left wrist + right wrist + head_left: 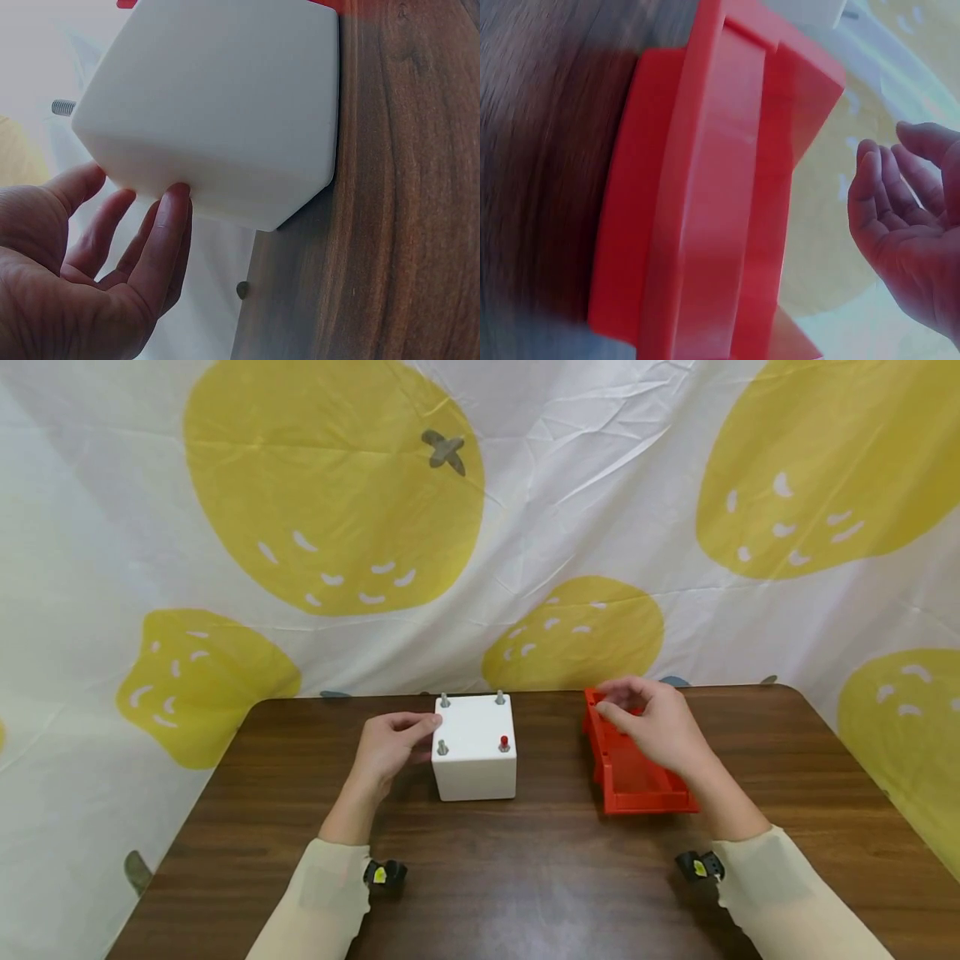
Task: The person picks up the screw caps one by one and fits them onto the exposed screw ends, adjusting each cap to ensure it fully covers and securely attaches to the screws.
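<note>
A white block (474, 752) stands on the table with an upright threaded stud near each top corner. The front right stud carries a small red piece (504, 742). My left hand (387, 745) touches the block's left side with thumb and fingertips; in the left wrist view its fingers (169, 232) are fairly straight against the white face. To the right lies a red plastic bin (648, 802). Above the bin hovers my right hand (658, 722), fingers loosely bent and nothing visible between them. The right wrist view shows that hand (915, 217) apart from the bin's wall. Its contents are largely hidden.
A dark brown wooden table (517, 885) bears both things. Directly behind its far edge hangs a white cloth (555, 527) with large yellow fruit shapes. Black straps (386, 872) sit at both wrists.
</note>
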### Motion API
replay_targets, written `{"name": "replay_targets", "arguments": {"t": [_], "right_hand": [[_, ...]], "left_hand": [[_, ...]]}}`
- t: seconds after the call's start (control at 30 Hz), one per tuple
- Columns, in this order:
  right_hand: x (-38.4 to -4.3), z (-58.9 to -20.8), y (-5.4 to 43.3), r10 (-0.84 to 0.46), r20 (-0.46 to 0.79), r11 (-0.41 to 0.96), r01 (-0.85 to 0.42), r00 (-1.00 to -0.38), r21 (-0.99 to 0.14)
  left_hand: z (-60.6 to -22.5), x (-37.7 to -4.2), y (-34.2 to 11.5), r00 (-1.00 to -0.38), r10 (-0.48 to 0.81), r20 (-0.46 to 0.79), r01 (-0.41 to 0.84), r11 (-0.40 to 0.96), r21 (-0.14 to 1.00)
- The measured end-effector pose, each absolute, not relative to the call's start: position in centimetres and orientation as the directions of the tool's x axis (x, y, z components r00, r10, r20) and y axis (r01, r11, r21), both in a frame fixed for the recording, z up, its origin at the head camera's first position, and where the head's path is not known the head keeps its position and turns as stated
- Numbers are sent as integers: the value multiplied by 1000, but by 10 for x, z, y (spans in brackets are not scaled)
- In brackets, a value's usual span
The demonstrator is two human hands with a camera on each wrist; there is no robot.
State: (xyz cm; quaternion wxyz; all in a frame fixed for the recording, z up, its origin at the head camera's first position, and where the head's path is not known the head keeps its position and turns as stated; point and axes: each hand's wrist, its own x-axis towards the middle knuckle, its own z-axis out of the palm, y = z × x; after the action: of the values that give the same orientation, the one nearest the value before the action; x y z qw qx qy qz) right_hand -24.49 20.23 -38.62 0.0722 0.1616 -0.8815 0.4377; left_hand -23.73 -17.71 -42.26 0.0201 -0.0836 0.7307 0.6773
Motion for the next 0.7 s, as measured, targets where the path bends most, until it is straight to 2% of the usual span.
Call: {"name": "replay_targets", "arguments": {"t": [0.23,0.7], "right_hand": [[-251,-393,211,-202,252,657,-322,-946,-681],[-262,-406,212,-218,166,736,-274,-962,-619]], "left_hand": [[-423,-237,-178,-984,-99,-146,-153,69,986],[-425,-239,-177,-985,-103,-138,-145,55,988]]}}
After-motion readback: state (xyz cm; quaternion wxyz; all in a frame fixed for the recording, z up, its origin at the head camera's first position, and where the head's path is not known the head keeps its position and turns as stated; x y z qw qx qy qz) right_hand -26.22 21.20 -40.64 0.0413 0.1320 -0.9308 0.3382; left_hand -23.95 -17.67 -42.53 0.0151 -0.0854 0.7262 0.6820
